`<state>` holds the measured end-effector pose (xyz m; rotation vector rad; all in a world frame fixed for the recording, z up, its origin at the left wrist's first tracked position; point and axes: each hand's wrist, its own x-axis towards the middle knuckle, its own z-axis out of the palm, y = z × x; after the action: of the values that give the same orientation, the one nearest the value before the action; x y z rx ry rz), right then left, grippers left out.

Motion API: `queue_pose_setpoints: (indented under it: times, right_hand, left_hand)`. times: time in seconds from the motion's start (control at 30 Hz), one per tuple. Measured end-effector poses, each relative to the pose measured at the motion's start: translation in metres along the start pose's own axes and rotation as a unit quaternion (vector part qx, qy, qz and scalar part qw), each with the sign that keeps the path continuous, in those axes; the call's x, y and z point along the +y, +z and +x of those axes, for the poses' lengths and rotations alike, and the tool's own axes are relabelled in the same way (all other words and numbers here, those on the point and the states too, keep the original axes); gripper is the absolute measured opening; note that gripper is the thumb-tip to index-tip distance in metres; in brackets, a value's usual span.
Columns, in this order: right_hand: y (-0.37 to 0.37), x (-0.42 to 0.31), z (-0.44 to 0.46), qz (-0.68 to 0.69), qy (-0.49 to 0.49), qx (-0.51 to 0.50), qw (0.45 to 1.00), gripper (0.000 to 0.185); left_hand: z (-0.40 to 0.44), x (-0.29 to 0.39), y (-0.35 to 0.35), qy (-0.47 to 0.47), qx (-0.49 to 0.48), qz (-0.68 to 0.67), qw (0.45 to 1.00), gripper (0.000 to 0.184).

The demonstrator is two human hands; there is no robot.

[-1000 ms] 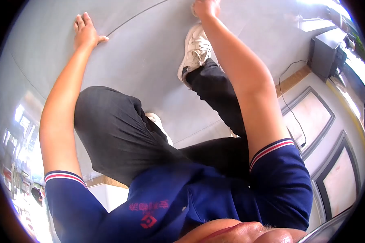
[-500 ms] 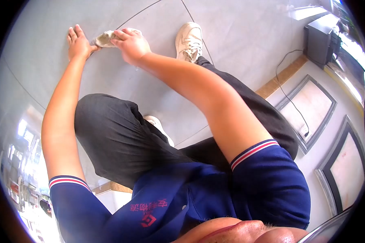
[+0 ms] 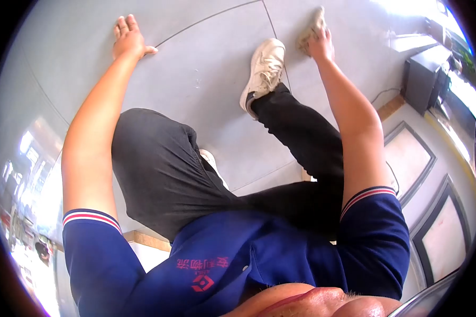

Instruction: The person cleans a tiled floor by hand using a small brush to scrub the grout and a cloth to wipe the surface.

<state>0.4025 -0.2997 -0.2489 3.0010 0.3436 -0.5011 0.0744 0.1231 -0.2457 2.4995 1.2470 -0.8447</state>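
My left hand (image 3: 128, 41) lies on the grey tiled floor (image 3: 195, 58) with its fingers stretched out and the thumb apart, holding nothing. Far to the right, beyond my shoe (image 3: 264, 68), my right hand (image 3: 321, 46) presses a crumpled off-white cloth (image 3: 319, 20) against the floor. Parts of the cloth stick out past the fingers and to the left of them; the rest is covered by the hand.
My bent knee in black trousers (image 3: 153, 158) is between the arms. A dark box-shaped device (image 3: 424, 76) stands at the right, with a cable running near it. Framed wall panels (image 3: 407, 158) line the right side. Dark joint lines cross the floor.
My right hand has swept the cloth from beside my left hand across to the right, past the shoe. My left hand stays flat on the floor; the view has shifted slightly.
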Motion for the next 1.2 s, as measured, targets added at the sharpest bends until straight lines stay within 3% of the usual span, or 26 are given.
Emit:
queue_pose_setpoints:
  times: [0.07, 0.17, 0.3, 0.33, 0.4, 0.47, 0.6, 0.7, 0.8, 0.87, 0.93, 1.0, 1.03, 1.13, 1.2]
  right_hand:
    - [0.009, 0.013, -0.016, 0.071, 0.075, -0.016, 0.995, 0.075]
    - [0.019, -0.012, 0.002, 0.140, 0.141, 0.030, 0.980, 0.070]
    - [0.027, -0.083, 0.031, 0.253, 0.125, 0.077, 0.956, 0.057]
    - [0.027, -0.114, 0.024, 0.295, 0.094, 0.108, 0.945, 0.054]
    - [0.023, -0.169, -0.007, 0.121, -0.101, 0.076, 0.985, 0.055]
    - [0.044, -0.211, -0.058, 0.041, -0.245, 0.116, 0.962, 0.058]
    - [0.060, -0.238, -0.131, 0.015, -0.344, 0.036, 0.938, 0.057]
    - [0.046, -0.224, -0.119, -0.017, -0.394, -0.038, 0.918, 0.061]
    - [0.060, -0.197, -0.052, -0.025, -0.364, 0.093, 0.927, 0.053]
    - [0.013, -0.196, -0.044, 0.026, -0.218, 0.042, 0.975, 0.052]
    - [0.020, -0.194, -0.039, 0.013, -0.191, 0.060, 0.980, 0.053]
    - [0.022, -0.196, -0.053, -0.048, -0.185, -0.009, 0.982, 0.051]
    - [0.029, -0.189, -0.059, -0.013, -0.227, 0.017, 0.974, 0.050]
    - [-0.059, -0.196, -0.064, 0.035, -0.265, -0.224, 0.937, 0.048]
    - [-0.099, -0.187, -0.051, 0.025, -0.304, -0.205, 0.930, 0.048]
  left_hand:
    - [0.000, 0.000, 0.000, -0.006, -0.008, 0.004, 1.000, 0.130]
    - [0.001, 0.002, 0.001, -0.009, -0.008, 0.006, 1.000, 0.131]
    - [-0.002, 0.004, -0.004, 0.008, -0.005, 0.001, 1.000, 0.132]
    - [-0.001, 0.004, -0.003, 0.011, -0.002, 0.001, 1.000, 0.132]
    - [-0.001, 0.003, -0.001, 0.016, 0.001, 0.001, 1.000, 0.133]
    - [-0.005, -0.001, 0.002, 0.018, 0.001, -0.009, 1.000, 0.133]
    - [-0.001, 0.002, -0.003, 0.018, 0.005, 0.007, 1.000, 0.132]
    - [-0.003, 0.001, -0.004, 0.011, 0.001, -0.006, 1.000, 0.132]
    - [-0.003, -0.001, -0.003, 0.009, 0.003, -0.014, 1.000, 0.132]
    - [0.001, 0.003, -0.005, -0.008, -0.007, 0.004, 1.000, 0.133]
    - [-0.003, 0.001, -0.001, -0.015, -0.020, 0.018, 1.000, 0.133]
    - [0.000, 0.002, -0.005, -0.011, -0.015, 0.021, 1.000, 0.134]
    - [0.004, 0.005, -0.009, -0.016, -0.020, 0.021, 0.999, 0.134]
    - [-0.006, 0.000, -0.011, -0.019, -0.049, 0.024, 0.998, 0.135]
    - [-0.006, -0.004, -0.015, -0.002, -0.052, 0.020, 0.998, 0.134]
